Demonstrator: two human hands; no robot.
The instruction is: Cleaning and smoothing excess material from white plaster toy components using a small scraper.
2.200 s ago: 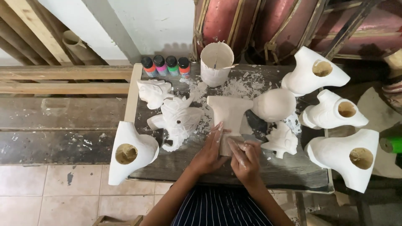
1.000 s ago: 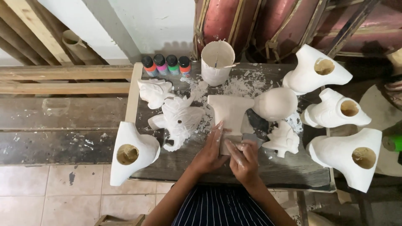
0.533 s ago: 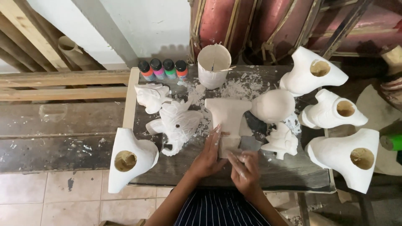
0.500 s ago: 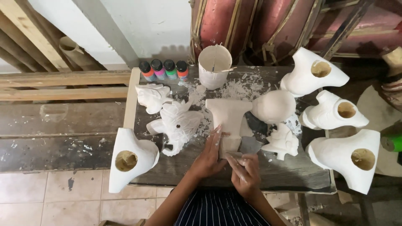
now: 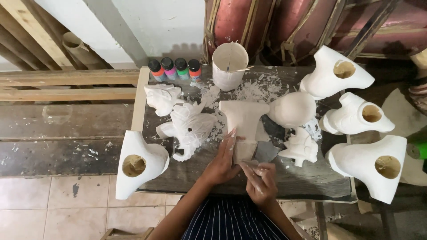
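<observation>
A white T-shaped plaster piece lies on the dark work table in front of me. My left hand rests flat against its lower left side, fingers stretched along it. My right hand is closed just below the piece's foot, gripping what looks like a small scrap or tool that I cannot make out. White plaster dust and chips cover the table around the piece.
Several white plaster casts ring the table: one at the front left, others at right, an animal figure and a round cast. A white cup and small paint bottles stand at the back. Wooden planks lie left.
The hands have stayed on the lower end of the T-shaped piece, with the right hand shifting slightly against it. The view has barely moved.
</observation>
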